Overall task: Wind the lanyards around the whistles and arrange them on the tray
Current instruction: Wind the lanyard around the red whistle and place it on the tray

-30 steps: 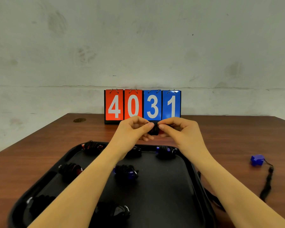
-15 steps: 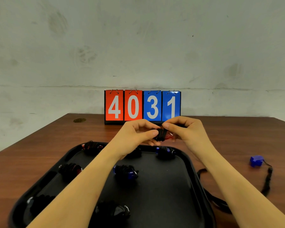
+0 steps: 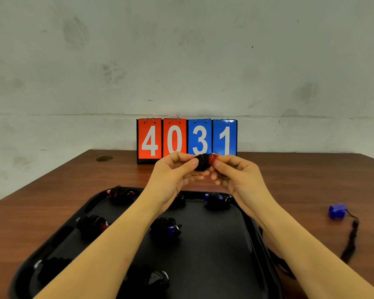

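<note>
My left hand (image 3: 173,175) and my right hand (image 3: 235,173) together pinch a red whistle (image 3: 205,161) with its black lanyard wound around it, held above the far end of the black tray (image 3: 203,255). Only a red tip shows beside the coils. Several wound whistles lie on the tray, among them a red one (image 3: 120,194) at the far left, a blue one (image 3: 217,200) at the far right and a blue one (image 3: 166,228) in the middle. A blue whistle (image 3: 337,210) with a loose black lanyard (image 3: 352,240) lies on the table to the right.
A flip scoreboard (image 3: 187,139) reading 4031 stands at the back of the brown wooden table (image 3: 300,184), against a pale wall. A round metal insert (image 3: 104,158) sits in the table at the far left. Another black strap (image 3: 279,260) lies beside the tray's right rim.
Both hands have lifted slightly with the whistle. The wound coil of lanyard now shows between the fingers, where earlier the fingers covered it.
</note>
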